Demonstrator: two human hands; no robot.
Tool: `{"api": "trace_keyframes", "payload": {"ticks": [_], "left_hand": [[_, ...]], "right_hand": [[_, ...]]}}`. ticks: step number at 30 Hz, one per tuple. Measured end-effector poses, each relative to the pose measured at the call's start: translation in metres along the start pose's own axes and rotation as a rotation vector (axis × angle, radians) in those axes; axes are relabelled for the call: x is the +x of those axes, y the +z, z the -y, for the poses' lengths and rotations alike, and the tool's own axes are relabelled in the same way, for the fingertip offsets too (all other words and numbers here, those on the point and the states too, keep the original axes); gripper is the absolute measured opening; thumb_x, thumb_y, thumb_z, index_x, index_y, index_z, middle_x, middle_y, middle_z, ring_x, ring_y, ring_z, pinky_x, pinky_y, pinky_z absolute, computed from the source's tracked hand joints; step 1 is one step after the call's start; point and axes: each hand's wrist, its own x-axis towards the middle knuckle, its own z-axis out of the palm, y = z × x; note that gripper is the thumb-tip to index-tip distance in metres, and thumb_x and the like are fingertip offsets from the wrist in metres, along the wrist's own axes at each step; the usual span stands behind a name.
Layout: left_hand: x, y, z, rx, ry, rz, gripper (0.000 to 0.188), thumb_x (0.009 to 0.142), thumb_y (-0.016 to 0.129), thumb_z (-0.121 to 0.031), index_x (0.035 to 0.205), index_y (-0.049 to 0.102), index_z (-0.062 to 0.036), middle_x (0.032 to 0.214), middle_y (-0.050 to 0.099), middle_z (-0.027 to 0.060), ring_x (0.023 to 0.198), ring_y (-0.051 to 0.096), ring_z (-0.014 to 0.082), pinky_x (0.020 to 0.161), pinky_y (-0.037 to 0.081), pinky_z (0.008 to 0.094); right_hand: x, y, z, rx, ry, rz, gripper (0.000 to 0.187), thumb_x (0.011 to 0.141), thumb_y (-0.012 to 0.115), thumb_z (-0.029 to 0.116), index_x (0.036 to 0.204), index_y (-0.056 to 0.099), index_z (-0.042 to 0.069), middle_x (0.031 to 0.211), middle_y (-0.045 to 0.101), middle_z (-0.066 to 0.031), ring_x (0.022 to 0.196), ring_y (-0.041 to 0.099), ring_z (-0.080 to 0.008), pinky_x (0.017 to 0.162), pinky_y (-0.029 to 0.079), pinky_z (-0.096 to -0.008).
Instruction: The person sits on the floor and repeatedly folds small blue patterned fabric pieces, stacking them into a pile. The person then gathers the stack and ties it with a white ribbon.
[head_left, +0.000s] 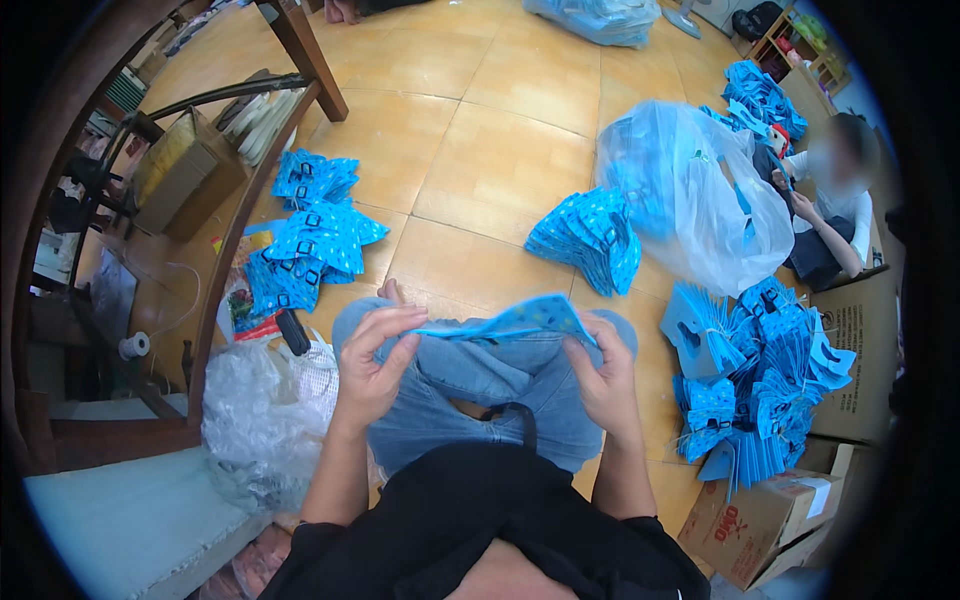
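Observation:
A blue patterned fabric piece (pixel 510 320) is stretched between my two hands above my lap. Its left end is pinched between the thumb and fingers of my left hand (pixel 378 348). At the other end my right hand (pixel 602 370) grips it the same way, and the right part rises in a fold. What exact kind of item it is I cannot tell. On the floor ahead to the left lie bundles of similar blue pieces (pixel 315 240) with dark rectangular marks. Another fanned stack of blue pieces (pixel 588 240) rests ahead to the right.
A large clear plastic bag (pixel 690 200) holds more blue pieces. More blue bundles (pixel 760 375) pile up at right, near a cardboard box (pixel 765 525). A person (pixel 835 200) sits at far right. Crumpled plastic (pixel 260 415) and a wooden frame (pixel 240 230) are at left.

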Motion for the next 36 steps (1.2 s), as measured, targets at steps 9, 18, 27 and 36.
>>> {"api": "trace_keyframes", "payload": {"ticks": [9,18,27,36], "left_hand": [[0.000,-0.002,-0.005,0.043,0.131,0.036,0.017,0.088,0.063,0.001,0.103,0.069,-0.0017,0.103,0.069,0.0116,0.102,0.063,0.0232,0.095,0.045,0.0336],[-0.005,0.012,0.000,-0.240,-0.254,0.075,0.037,0.095,0.060,-0.012,0.127,0.049,0.0022,0.109,0.063,0.0061,0.099,0.060,0.0133,0.100,0.043,0.0352],[-0.016,0.013,0.018,-0.503,-0.371,0.007,0.028,0.096,0.057,-0.012,0.121,0.053,-0.0007,0.118,0.058,0.0074,0.116,0.048,0.0119,0.106,0.032,0.0323],[-0.013,0.007,0.013,-0.513,-0.289,-0.054,0.027,0.097,0.057,-0.014,0.120,0.053,-0.0018,0.112,0.059,0.0030,0.104,0.052,0.0086,0.094,0.040,0.0263]], "right_hand": [[0.000,0.007,0.008,-0.170,-0.100,-0.052,0.017,0.083,0.067,0.003,0.100,0.065,0.001,0.106,0.067,-0.0132,0.107,0.060,-0.0329,0.096,0.044,-0.0406],[-0.005,0.012,0.007,0.586,0.223,-0.091,0.032,0.097,0.059,0.015,0.123,0.051,-0.002,0.107,0.059,-0.0057,0.102,0.054,-0.0107,0.088,0.045,-0.0264],[-0.002,0.022,-0.013,0.285,0.164,-0.274,0.024,0.100,0.053,0.018,0.115,0.057,-0.002,0.117,0.058,-0.0123,0.105,0.055,-0.0139,0.091,0.044,-0.0282],[-0.007,0.024,-0.013,0.488,0.296,-0.163,0.021,0.099,0.056,0.017,0.110,0.061,0.000,0.100,0.067,-0.0079,0.091,0.062,-0.0101,0.076,0.050,-0.0235]]}}
